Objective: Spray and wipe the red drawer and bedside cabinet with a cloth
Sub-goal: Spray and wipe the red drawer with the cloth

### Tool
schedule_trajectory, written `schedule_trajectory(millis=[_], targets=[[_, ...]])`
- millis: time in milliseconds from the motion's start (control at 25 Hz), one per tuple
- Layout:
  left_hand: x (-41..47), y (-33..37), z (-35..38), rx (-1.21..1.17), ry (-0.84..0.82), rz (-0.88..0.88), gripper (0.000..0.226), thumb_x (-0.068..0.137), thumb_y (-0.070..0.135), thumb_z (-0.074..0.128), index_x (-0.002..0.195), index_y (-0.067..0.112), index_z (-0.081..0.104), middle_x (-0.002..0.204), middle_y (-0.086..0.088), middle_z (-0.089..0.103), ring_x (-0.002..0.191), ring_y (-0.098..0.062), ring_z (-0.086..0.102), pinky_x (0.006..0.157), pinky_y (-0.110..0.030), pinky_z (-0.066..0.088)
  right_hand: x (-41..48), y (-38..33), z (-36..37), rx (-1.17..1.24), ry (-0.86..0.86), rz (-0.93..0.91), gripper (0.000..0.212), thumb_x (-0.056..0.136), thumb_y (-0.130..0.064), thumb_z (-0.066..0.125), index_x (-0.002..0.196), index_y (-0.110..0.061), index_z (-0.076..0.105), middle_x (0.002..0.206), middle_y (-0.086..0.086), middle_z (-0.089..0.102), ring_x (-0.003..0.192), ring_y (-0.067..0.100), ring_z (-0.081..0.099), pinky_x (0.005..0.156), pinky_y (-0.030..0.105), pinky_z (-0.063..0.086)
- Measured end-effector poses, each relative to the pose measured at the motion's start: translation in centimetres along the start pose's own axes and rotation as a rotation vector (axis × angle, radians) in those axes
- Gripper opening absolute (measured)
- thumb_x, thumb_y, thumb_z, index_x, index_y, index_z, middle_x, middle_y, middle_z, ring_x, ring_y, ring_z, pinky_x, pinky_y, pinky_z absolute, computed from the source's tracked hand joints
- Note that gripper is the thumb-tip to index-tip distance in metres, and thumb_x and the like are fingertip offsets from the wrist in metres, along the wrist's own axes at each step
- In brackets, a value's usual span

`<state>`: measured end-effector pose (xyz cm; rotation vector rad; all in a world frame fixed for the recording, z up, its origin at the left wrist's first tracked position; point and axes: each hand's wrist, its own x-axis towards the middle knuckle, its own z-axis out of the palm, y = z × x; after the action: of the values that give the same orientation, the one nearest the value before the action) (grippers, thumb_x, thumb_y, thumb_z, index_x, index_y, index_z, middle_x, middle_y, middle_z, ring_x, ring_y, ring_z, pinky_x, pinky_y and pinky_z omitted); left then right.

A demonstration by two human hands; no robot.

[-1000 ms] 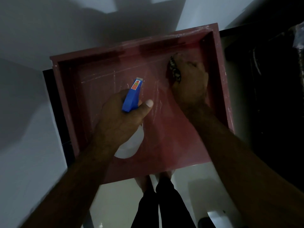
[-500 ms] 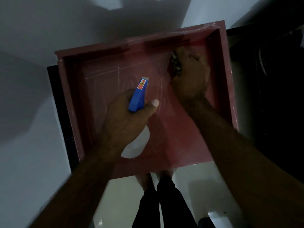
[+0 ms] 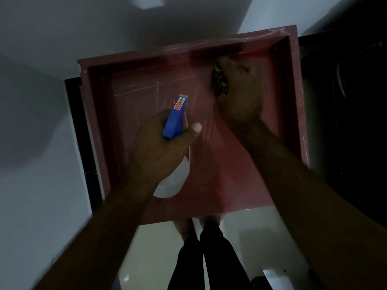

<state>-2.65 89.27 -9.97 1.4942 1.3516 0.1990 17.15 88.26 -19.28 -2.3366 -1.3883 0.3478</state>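
Note:
A red drawer [image 3: 293, 101] is pulled out below me, its floor streaked with pale smears. My left hand [image 3: 159, 149] grips a white spray bottle [image 3: 173, 181] by the neck, its blue trigger head [image 3: 174, 118] pointing into the drawer. My right hand [image 3: 238, 93] holds a dark patterned cloth [image 3: 221, 80] against the drawer floor near the far right corner. Most of the cloth is hidden under that hand.
A white wall [image 3: 37, 143] stands on the left with a dark gap beside the drawer. Dark furniture [image 3: 345, 122] fills the right side. My legs [image 3: 201, 258] and a pale tiled floor [image 3: 159, 248] show below the drawer's near edge.
My right hand with the cloth has slid a little farther toward the drawer's back wall. The left hand and bottle keep their place over the drawer.

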Motion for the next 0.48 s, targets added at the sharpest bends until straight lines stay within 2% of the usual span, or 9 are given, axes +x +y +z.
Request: schedule_trajectory(millis=[80, 320, 480], targets=[[0.1, -0.1, 0.0, 0.019, -0.009, -0.007, 0.043, 0.091, 0.041, 0.072, 0.09, 0.0, 0.062, 0.079, -0.023, 0.068, 0.075, -0.036, 0.068, 0.069, -0.033, 0.054, 0.4, -1.2, 0.6, -0.015, -0.022, -0.038, 0.06, 0.09, -0.007, 0.059, 0.15, -0.018, 0.056, 0.148, -0.001, 0.06, 0.125, 0.029, 0.056, 0.103, 0.036, 0.044], [0.0, -0.1, 0.2, 0.025, -0.01, -0.021, 0.042, 0.09, 0.043, 0.073, 0.088, 0.002, 0.062, 0.077, -0.021, 0.068, 0.071, -0.032, 0.067, 0.063, -0.027, 0.053, 0.4, -3.0, 1.5, -0.075, -0.117, -0.087, 0.067, 0.09, -0.006, 0.059, 0.154, -0.025, 0.049, 0.157, -0.006, 0.051, 0.132, 0.026, 0.049, 0.102, 0.04, 0.044], [-0.1, 0.1, -0.1, 0.003, -0.007, -0.032, 0.044, 0.09, 0.042, 0.073, 0.092, 0.0, 0.062, 0.08, -0.024, 0.067, 0.076, -0.036, 0.068, 0.064, -0.028, 0.053, 0.6, -1.9, 0.8, -0.082, -0.136, -0.17, 0.064, 0.091, -0.01, 0.061, 0.152, -0.024, 0.051, 0.152, -0.004, 0.056, 0.127, 0.028, 0.053, 0.098, 0.04, 0.046]])
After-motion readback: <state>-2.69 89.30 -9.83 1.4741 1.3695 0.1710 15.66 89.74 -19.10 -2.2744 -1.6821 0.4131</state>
